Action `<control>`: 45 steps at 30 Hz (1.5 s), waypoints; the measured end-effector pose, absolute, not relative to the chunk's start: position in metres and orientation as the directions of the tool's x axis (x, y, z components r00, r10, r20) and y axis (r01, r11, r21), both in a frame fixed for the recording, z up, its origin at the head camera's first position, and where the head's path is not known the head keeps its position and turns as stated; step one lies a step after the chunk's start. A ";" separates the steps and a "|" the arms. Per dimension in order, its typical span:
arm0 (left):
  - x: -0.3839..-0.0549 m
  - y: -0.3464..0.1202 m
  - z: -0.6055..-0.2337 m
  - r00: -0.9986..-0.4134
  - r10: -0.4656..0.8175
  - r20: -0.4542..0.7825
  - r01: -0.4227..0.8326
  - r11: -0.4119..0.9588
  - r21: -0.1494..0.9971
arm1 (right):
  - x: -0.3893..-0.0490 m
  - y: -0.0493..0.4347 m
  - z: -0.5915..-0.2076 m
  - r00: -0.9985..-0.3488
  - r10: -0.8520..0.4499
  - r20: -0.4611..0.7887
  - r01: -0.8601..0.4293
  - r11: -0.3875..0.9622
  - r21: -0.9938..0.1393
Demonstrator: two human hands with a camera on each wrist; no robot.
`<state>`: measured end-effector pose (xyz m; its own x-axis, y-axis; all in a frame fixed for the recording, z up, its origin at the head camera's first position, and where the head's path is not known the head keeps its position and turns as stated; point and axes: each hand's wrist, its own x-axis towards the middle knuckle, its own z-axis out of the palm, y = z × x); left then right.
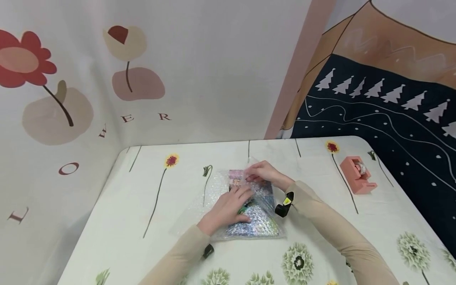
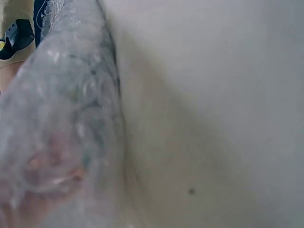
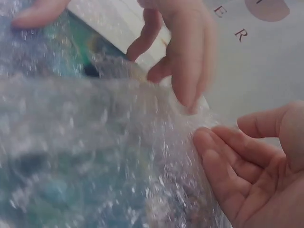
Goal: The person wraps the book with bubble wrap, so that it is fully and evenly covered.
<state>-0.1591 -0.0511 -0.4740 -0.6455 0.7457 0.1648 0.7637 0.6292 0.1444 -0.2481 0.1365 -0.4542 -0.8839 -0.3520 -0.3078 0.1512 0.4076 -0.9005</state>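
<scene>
Grip of the left hand [image 1: 229,206]: fingers loosely extended over bubble wrap [image 1: 256,223], which covers a flat printed item [image 1: 236,173] on the bench [image 1: 107,209]. Right hand [image 1: 265,173] touches the wrap's far part — whether thumb and fingers pinch the film cannot be told. Glare obscures much of the print; in the left wrist view, fingers show only dimly through blurred film. Pink tape dispenser [image 1: 352,174] at right; both sleeves [image 1: 331,221] cut off below.
</scene>
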 end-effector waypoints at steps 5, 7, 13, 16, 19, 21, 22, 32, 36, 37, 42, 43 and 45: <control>-0.162 -0.052 -0.475 -0.632 0.765 0.127 0.775 0.618 0.132 | -0.252 0.143 -0.455 -0.820 -0.494 -0.289 0.084 0.395 -0.915; -0.164 -0.052 -0.476 -0.632 0.765 0.123 0.774 0.616 0.147 | -0.251 0.147 -0.456 -0.794 -0.567 -0.220 -0.027 0.395 -0.918; -0.169 -0.050 -0.478 -0.625 0.767 0.144 0.778 0.599 0.190 | -0.242 0.160 -0.455 -0.671 -0.739 0.063 -0.529 0.417 -0.739; -0.169 -0.050 -0.478 -0.626 0.764 0.156 0.778 0.597 0.195 | -0.238 0.168 -0.452 -0.619 -0.784 0.054 -0.617 0.443 -0.651; -0.169 -0.050 -0.478 -0.636 0.757 0.152 0.768 0.602 0.217 | -0.234 0.175 -0.451 -0.558 -0.829 -0.034 -0.638 0.454 -0.622; -0.169 -0.051 -0.478 -0.648 0.748 0.143 0.755 0.607 0.247 | -0.232 0.178 -0.451 -0.519 -0.851 -0.081 -0.653 0.456 -0.605; -0.169 -0.051 -0.478 -0.653 0.744 0.139 0.750 0.609 0.260 | -0.231 0.179 -0.452 -0.505 -0.858 -0.096 -0.662 0.457 -0.594; -0.170 -0.053 -0.481 -0.658 0.737 0.154 0.741 0.597 0.308 | -0.222 0.175 -0.455 -0.494 -0.862 -0.112 -0.753 0.489 -0.441; -0.170 -0.054 -0.481 -0.658 0.735 0.164 0.740 0.591 0.320 | -0.220 0.173 -0.454 -0.514 -0.849 -0.121 -0.747 0.512 -0.424; -0.170 -0.054 -0.481 -0.658 0.735 0.164 0.740 0.591 0.321 | -0.220 0.173 -0.454 -0.516 -0.849 -0.116 -0.747 0.513 -0.423; -0.166 -0.060 -0.475 -0.693 0.714 0.104 0.679 0.596 0.429 | -0.219 0.174 -0.453 -0.521 -0.848 -0.101 -0.746 0.509 -0.429; -0.165 -0.064 -0.472 -0.707 0.702 0.089 0.654 0.600 0.462 | -0.219 0.174 -0.453 -0.522 -0.847 -0.102 -0.745 0.511 -0.429; -0.161 -0.074 -0.465 -0.742 0.666 0.075 0.599 0.609 0.521 | -0.219 0.174 -0.453 -0.526 -0.843 -0.111 -0.739 0.517 -0.432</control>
